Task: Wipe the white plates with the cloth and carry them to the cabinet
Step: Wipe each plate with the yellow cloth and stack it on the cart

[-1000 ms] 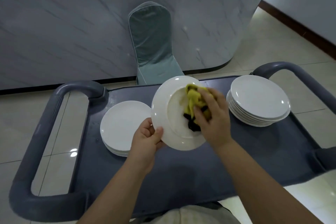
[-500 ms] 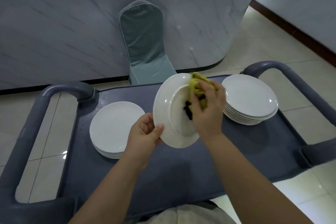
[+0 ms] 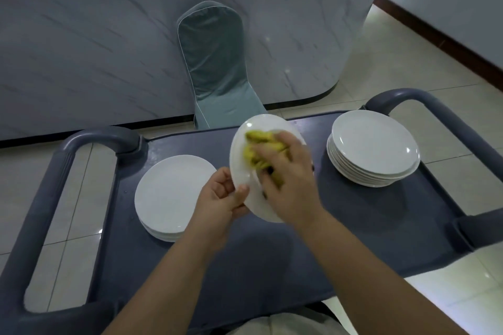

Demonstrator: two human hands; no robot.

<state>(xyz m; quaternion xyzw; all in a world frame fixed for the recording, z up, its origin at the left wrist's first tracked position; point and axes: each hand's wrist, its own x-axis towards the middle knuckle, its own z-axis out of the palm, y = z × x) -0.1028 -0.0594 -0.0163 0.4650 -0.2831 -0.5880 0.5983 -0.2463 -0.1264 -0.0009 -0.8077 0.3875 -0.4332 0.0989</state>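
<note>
Plate (image 3: 242, 160) tilted mid-frame above cart (image 3: 272, 253), left hand (image 3: 220, 198) pinching its lower rim, right hand (image 3: 285, 179) pressing cloth (image 3: 258, 141) on its face with curled fingers; thin pinch plus hard rubbing could slip plate onto stacks.

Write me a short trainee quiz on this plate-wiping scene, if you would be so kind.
1. True or false: the left hand grips the tilted plate by its rim.
2. The taller stack stands on the cart's: A. left side B. right side
3. Fill in: the right hand presses a yellow ___ against the plate.
Key: 1 true; 2 B; 3 cloth.
</note>
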